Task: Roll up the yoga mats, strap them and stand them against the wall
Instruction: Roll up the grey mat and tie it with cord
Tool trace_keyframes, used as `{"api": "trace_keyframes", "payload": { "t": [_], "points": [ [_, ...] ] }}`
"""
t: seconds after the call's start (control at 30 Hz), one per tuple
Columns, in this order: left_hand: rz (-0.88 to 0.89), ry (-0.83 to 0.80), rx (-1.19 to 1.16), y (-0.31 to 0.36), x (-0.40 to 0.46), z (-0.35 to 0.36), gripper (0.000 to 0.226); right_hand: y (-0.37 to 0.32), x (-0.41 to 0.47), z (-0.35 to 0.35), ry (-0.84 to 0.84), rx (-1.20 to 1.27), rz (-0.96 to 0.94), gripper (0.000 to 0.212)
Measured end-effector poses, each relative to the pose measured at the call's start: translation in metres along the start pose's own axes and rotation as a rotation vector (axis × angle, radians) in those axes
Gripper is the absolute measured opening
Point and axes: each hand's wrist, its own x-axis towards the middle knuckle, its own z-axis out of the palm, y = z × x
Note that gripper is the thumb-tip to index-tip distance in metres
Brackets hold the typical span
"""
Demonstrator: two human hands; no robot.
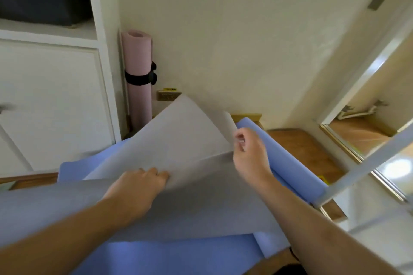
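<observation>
Both hands, left hand [143,182] and right hand [249,152], are pinching the grey mat [178,131] (light, floppy, probably best gripped along its far edge)

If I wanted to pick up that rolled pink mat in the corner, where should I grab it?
Probably round its middle, just above the black strap. The pink mat stands upright against the wall, with the white cabinet tight on its left, so come from the front or the open right side and wrap a hand round the roll. The strap keeps it from unrolling.
</observation>
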Motion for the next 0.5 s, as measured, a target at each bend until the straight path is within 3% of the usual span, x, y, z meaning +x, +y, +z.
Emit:
{"api": "trace_keyframes", "payload": {
  "t": [0.07,0.1,0.17,0.23,0.3,0.43,0.47,0.5],
  "points": [
    [0.012,-0.005,0.024,0.003,0.024,0.007,0.052,0.056,0.021,-0.008,0.135,-0.084,0.268,0.026],
    [0.020,0.002,0.043,0.005,0.037,0.011,0.052,0.086,0.028,-0.009,0.087,-0.158,0.384,0.025],
    [0.024,0.001,0.049,0.010,0.060,0.015,0.052,0.141,0.036,-0.002,-0.162,-0.381,0.516,0.026],
    [0.024,-0.009,0.029,0.017,0.084,0.019,0.050,0.185,0.037,0.015,-0.417,-0.522,0.616,0.044],
    [0.030,-0.012,0.002,0.028,0.103,0.022,0.046,0.214,0.039,0.033,-0.562,-0.536,0.752,0.074],
    [0.045,-0.013,-0.003,0.042,0.130,0.034,0.037,0.238,0.047,0.059,-0.615,-0.399,0.906,0.124],
    [0.046,-0.007,0.001,0.044,0.133,0.036,0.036,0.235,0.047,0.059,-0.633,-0.431,0.896,0.130],
    [0.046,-0.005,0.013,0.044,0.136,0.037,0.036,0.231,0.047,0.057,-0.651,-0.464,0.861,0.120]
  ]
}}
